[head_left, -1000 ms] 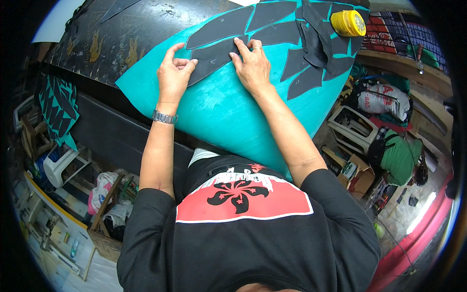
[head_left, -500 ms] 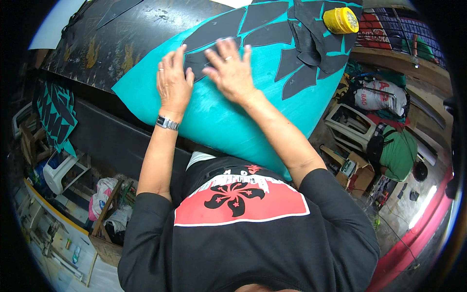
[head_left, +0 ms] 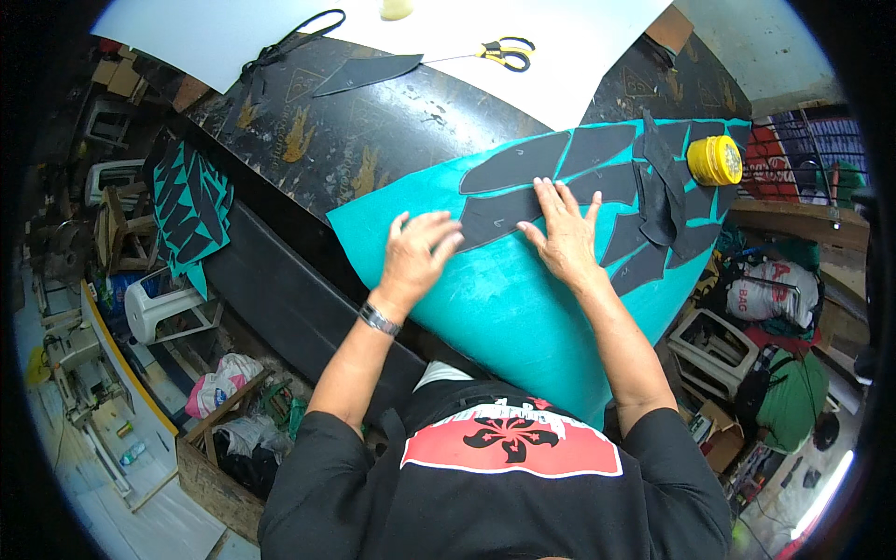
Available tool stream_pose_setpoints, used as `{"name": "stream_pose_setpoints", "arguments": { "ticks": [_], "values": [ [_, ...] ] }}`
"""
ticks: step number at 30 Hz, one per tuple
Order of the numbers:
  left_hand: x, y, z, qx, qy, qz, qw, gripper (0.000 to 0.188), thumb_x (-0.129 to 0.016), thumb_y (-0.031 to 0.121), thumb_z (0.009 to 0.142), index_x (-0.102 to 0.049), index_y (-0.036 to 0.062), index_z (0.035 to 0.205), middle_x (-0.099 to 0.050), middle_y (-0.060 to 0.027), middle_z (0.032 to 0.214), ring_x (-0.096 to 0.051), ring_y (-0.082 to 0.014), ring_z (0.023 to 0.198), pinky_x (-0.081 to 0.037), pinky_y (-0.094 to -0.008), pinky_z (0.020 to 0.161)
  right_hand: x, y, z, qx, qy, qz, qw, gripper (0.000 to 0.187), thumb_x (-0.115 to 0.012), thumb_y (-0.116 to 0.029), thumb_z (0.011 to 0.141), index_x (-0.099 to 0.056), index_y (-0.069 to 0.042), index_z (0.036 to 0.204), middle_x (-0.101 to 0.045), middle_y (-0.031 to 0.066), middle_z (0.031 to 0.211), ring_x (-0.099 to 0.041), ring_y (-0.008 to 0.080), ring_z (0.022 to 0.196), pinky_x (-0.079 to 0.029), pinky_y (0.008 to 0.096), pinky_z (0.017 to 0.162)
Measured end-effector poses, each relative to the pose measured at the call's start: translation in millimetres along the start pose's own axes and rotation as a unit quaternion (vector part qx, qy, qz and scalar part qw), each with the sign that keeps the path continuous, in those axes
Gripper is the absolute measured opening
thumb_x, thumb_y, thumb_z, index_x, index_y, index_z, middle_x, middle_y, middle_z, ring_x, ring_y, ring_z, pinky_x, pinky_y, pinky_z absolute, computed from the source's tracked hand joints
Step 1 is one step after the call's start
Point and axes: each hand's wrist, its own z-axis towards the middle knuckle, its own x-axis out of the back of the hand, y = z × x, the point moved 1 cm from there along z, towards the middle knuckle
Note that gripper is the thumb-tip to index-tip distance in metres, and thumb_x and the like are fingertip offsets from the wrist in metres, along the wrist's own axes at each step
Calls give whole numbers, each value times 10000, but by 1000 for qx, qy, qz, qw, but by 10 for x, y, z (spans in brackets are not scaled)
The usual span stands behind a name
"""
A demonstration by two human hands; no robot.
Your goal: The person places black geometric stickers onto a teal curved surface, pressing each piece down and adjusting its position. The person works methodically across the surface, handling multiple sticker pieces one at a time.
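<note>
Over the table's near edge lies a teal sheet (head_left: 485, 299) with several black leaf-shaped pieces laid flat on it. My right hand (head_left: 567, 241) rests with fingers stretched out on the edge of one black piece (head_left: 495, 220), holding nothing. My left hand (head_left: 415, 261) is raised beside that piece's left end, its fingers loosely bent and apart, also with nothing in it. Above it, another black piece (head_left: 516, 163) lies on the sheet. Loose black strips (head_left: 660, 187) overlap the pieces farther right, beside a yellow jar (head_left: 715, 161).
Scissors with yellow and black handles (head_left: 507, 54) and a pointed black piece (head_left: 369, 75) lie toward the table's far side, near a white sheet (head_left: 579, 56). A teal-and-black patterned piece (head_left: 191, 210) hangs at left. White plastic stools (head_left: 168, 313) stand below the table.
My left hand has come off the black piece and moved away to its left. My right hand, blurred before, now lies still. The view has shifted, showing the scissors and white sheet.
</note>
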Motion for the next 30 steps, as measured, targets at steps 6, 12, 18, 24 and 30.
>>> {"name": "stream_pose_setpoints", "arguments": {
  "ticks": [6, 12, 18, 24, 30],
  "values": [
    [455, -821, 1293, -50, 187, 30, 981, 192, -672, 108, 880, -712, 35, 1053, -695, -157, 1118, -660, -311, 1065, -514, -379, 927, 81, -378, 392, 98, 135, 160, 973, 477, -742, -184, 820, -582, -79, 1257, -587, 169, 1235, -554, 352, 1118, -436, 483, 965],
    [647, -1932, 2069, 44, 170, 305, 936, 410, -609, 270, 893, -600, 112, 1271, -583, -99, 1338, -538, -282, 1265, -454, -589, 925, -16, -921, 43, 181, 34, 279, 942, 337, -731, -158, 823, -641, -67, 1134, -632, 137, 1085, -591, 333, 1030, -473, 438, 911],
    [999, -2279, 2226, 244, 59, 338, 907, 542, -660, 516, 874, -609, 245, 1341, -629, -104, 1330, -609, -316, 1183, -395, -624, 980, -70, -776, -587, 150, 14, 325, 934, 275, -709, -107, 840, -650, -67, 1106, -636, 126, 1073, -608, 316, 998, -473, 423, 912],
    [1346, -1289, 1807, 32, 286, 209, 935, 455, -739, 432, 857, -713, 78, 1141, -739, -103, 1017, -696, -192, 919, -523, -363, 775, -13, -560, -782, 64, 30, 417, 906, 251, -699, -103, 859, -662, -57, 1103, -657, 149, 1082, -628, 338, 995, -504, 433, 872],
    [927, 314, 632, 13, 121, -241, 963, 111, -677, 58, 932, -699, -11, 1017, -735, -76, 919, -677, -125, 759, -534, -238, 667, 25, -374, -841, -92, -135, 750, 641, 497, -690, -183, 920, -538, -57, 1376, -631, 149, 1268, -618, 287, 1130, -475, 406, 1009]
  ]
}}
